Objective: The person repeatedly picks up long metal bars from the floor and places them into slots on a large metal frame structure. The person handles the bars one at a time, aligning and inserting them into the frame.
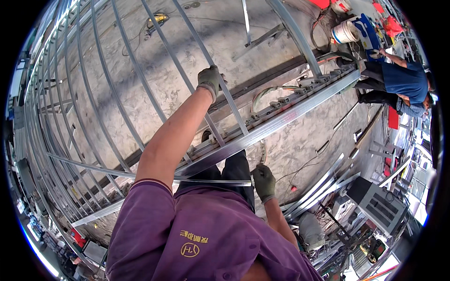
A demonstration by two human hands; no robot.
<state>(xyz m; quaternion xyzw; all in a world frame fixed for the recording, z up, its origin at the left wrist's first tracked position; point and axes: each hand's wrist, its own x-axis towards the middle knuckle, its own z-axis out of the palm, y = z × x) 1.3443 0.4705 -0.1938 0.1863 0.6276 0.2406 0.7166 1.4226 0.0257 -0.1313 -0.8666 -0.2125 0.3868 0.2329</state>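
Observation:
My left hand [210, 82], in a grey-green work glove, reaches forward and is wrapped round a slim metal bar [197, 42] of a large frame. The bar's near end meets a thick silver rail [286, 116] that runs across in front of me. Low beside my right thigh is my gloved right hand [265, 182], its fingers curled closed; whatever they may hold is hidden. Just left of that hand ends a thin metal strip [215, 181], which crosses in front of my waist. I cannot tell whether the two touch.
Several parallel bars [101, 61] fill the left side. A yellow power tool [158, 19] lies on the concrete floor beyond. At far right a person in blue [405, 82] works near a white bucket [344, 32]. Loose metal lengths [323, 187] and a grey machine [378, 206] stand at lower right.

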